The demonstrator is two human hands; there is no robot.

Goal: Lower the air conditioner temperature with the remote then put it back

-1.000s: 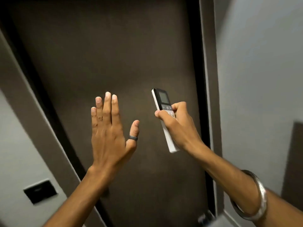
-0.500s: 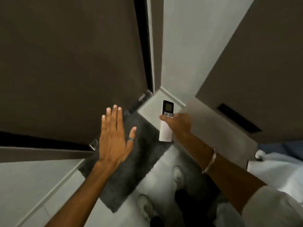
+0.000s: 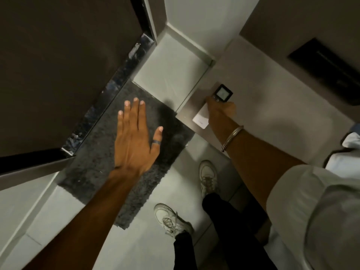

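The white remote [image 3: 222, 93] with a dark top and a lit grey screen is gripped in my right hand [image 3: 220, 110], held out to the right against a light wall panel; its white lower end shows below my wrist. My thumb rests on the buttons just under the screen. My left hand [image 3: 136, 137] is spread flat with fingers apart, holding nothing, hovering over a dark grey mat [image 3: 101, 164]. The air conditioner is not in view.
A dark brown door [image 3: 58, 65] with a glossy black threshold fills the upper left. A dark recessed slot [image 3: 327, 73] sits in the wall at upper right. My white shoes [image 3: 207, 176] stand on the pale tiled floor; white bedding [image 3: 348, 151] shows at the right edge.
The view has swung down from the door to the floor. My right hand has carried the remote to the right, toward the wall panel. My left hand stays open and flat.
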